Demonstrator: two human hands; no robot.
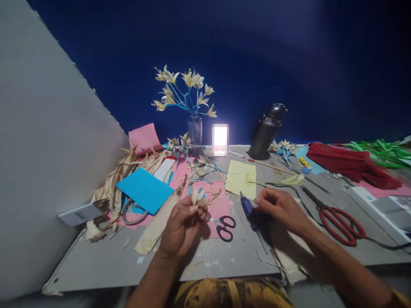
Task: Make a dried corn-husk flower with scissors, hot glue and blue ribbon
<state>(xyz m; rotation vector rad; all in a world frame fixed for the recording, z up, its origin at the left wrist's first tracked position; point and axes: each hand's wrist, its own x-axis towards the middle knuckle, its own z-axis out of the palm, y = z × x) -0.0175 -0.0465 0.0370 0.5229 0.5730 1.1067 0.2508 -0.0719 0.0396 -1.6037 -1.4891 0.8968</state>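
My left hand (183, 226) is closed, pinching a small pale flower of dried husk (198, 199) upright between thumb and fingers. My right hand (279, 207) is raised over the table with its fingers curled together; whether anything small is in them is hidden. Just left of it lies a blue glue gun (248, 209), nozzle pointing away from me. Black-handled scissors (225, 229) rest between the two hands on pink paper (216, 192). Beyond my right hand is a yellow sheet (236, 177).
Dried husks (112, 184), a blue card (144, 190) and a tape roll (135, 218) crowd the left. Behind stand a glass vase (195, 132) of husk flowers, a bright lamp (220, 140) and a flask (268, 132). Red-handled shears (342, 224) and red cloth (353, 164) lie right.
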